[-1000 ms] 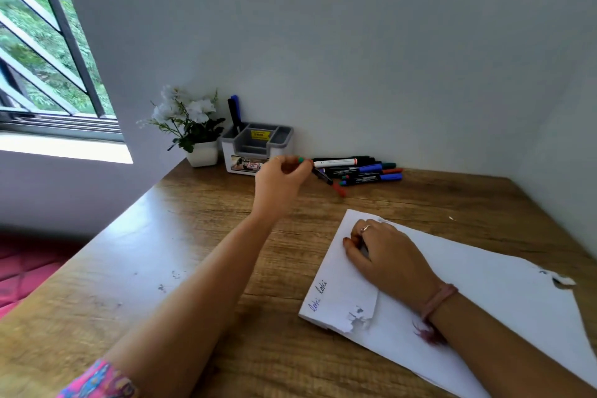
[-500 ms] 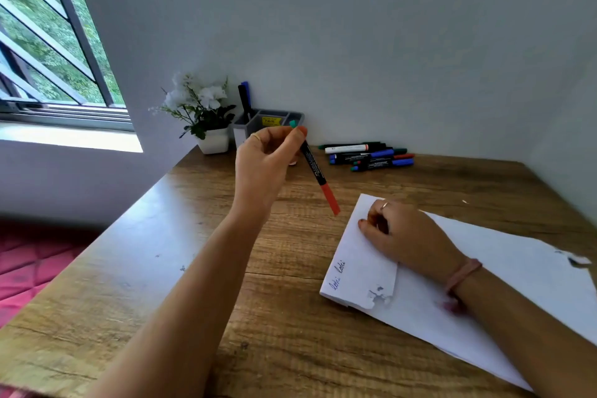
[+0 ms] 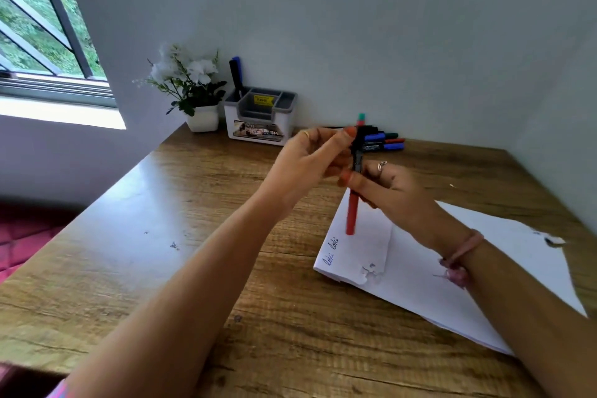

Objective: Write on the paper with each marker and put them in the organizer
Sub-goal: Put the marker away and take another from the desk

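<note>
A black marker with a red cap (image 3: 352, 203) stands nearly upright above the paper, cap end down. My left hand (image 3: 310, 165) grips its upper barrel. My right hand (image 3: 387, 191) holds it lower, just above the cap. The white paper (image 3: 420, 268) lies on the desk at the right, with blue writing near its left edge. More markers (image 3: 384, 140) lie in a pile by the wall behind my hands. The white and grey organizer (image 3: 260, 116) stands at the back with two markers upright in its left slot.
A white pot of white flowers (image 3: 193, 90) stands left of the organizer in the corner. The wooden desk (image 3: 193, 252) runs along the wall, its left edge by the window. A small torn paper scrap (image 3: 554, 240) lies at the right.
My left hand brought the red-capped marker from the pile to above the paper. My right hand lifted off the paper and took hold of the marker too.
</note>
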`<state>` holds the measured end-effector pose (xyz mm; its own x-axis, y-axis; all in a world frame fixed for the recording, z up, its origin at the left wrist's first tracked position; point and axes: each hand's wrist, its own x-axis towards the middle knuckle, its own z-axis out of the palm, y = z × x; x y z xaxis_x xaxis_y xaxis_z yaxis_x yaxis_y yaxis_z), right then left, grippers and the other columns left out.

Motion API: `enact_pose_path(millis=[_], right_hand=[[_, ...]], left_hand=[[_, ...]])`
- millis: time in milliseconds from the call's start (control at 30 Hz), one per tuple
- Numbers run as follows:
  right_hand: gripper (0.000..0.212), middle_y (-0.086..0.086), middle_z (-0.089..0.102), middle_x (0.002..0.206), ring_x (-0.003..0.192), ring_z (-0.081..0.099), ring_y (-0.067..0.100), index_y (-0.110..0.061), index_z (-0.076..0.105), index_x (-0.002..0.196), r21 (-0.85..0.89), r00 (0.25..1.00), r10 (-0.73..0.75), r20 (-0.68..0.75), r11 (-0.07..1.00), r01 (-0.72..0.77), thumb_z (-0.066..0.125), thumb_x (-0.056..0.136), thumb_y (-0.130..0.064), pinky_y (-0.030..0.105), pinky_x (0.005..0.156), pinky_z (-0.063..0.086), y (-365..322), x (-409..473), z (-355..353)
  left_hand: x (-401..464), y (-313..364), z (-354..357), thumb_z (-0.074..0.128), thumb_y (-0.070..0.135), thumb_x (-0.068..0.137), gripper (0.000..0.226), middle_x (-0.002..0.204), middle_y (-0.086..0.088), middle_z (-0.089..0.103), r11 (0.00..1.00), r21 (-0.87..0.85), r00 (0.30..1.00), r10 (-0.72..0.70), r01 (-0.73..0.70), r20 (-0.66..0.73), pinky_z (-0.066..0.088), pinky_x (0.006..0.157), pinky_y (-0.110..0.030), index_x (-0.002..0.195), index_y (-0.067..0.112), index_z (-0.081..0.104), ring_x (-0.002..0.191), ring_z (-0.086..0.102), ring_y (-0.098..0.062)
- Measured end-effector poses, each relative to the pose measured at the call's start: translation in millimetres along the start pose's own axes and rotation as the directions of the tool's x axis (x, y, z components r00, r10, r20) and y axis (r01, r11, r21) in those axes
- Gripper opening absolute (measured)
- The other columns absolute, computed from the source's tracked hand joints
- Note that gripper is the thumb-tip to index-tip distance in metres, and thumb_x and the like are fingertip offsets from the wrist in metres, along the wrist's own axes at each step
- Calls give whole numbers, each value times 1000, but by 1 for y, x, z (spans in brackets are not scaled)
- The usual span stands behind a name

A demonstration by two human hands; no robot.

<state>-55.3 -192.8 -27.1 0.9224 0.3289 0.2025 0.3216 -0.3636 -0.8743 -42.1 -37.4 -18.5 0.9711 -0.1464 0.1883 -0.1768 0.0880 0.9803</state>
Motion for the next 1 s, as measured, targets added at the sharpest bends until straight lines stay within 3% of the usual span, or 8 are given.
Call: enact_pose_path(millis=[100, 200, 333, 400, 467, 633, 867, 1000], right_hand=[[25, -9, 62, 65, 57, 52, 1, -20, 65, 84, 67, 997, 24, -68, 998, -19, 54, 83, -42, 19, 57, 41, 2, -1, -4], [11, -11, 66, 71, 67, 61, -1, -27, 65, 88, 84, 997, 26, -75, 996, -19, 55, 89, -29, 13, 59, 44, 4, -2, -5], [13, -5, 62, 71, 59, 56, -2, -28, 65, 89, 138, 993, 24, -116, 990, -8, 53, 91, -22, 10, 54, 42, 1, -1, -3], [12, -10, 59, 63, 55, 49, 3, -26, 64, 88, 154, 988, 46, -146, 988, -23, 52, 92, -22, 17, 53, 41, 2, 0, -3], [13, -11, 53, 57, 55, 42, 6, -23, 64, 88, 187, 987, 66, -147, 982, -38, 52, 92, -24, 21, 54, 38, 5, 0, -2], [14, 0, 53, 74, 68, 44, 12, -23, 64, 94, 394, 974, 191, -120, 910, -130, 50, 93, -20, 25, 63, 40, 10, 3, 3], [16, 4, 57, 84, 77, 49, 13, -14, 63, 96, 549, 971, 228, -75, 822, -151, 48, 93, -15, 25, 69, 41, 13, 6, 8], [15, 4, 57, 82, 78, 47, 15, -16, 63, 95, 546, 965, 238, -112, 826, -141, 49, 93, -19, 25, 69, 41, 16, 8, 5]], left_hand=[[-5, 0, -1, 47, 49, 92, 46, 94, -15, 72, 948, 278, 938, -232, 158, 258, 56, 83, -32, 95, 6, 65, 88, 69, -27], [-10, 1, -1, 42, 49, 93, 45, 85, -11, 69, 925, 256, 841, -364, 279, 400, 54, 73, -25, 98, 9, 60, 78, 67, -17], [-10, -5, 6, 39, 44, 97, 38, 68, 3, 47, 942, 146, 858, -335, 301, 389, 43, 59, -22, 88, 14, 60, 58, 44, -8], [-10, -9, 11, 35, 44, 99, 44, 61, 7, 35, 956, 123, 870, -292, 265, 397, 28, 51, -21, 72, 24, 63, 53, 28, -7], [-10, -11, 16, 33, 44, 99, 45, 58, 8, 28, 969, 137, 890, -245, 208, 384, 21, 45, -19, 72, 20, 59, 49, 21, -6], [-8, -18, 18, 40, 49, 96, 39, 49, 12, 32, 968, 178, 931, -221, 175, 290, 18, 37, -18, 95, 11, 49, 40, 21, -4], [-3, -22, 13, 47, 53, 91, 37, 50, 10, 32, 964, 195, 936, -231, 182, 265, 18, 38, -19, 86, 16, 49, 41, 21, -7], [-1, -24, 11, 47, 56, 90, 42, 51, 7, 29, 958, 239, 939, -219, 156, 264, 16, 40, -20, 94, 15, 55, 42, 20, -9]])
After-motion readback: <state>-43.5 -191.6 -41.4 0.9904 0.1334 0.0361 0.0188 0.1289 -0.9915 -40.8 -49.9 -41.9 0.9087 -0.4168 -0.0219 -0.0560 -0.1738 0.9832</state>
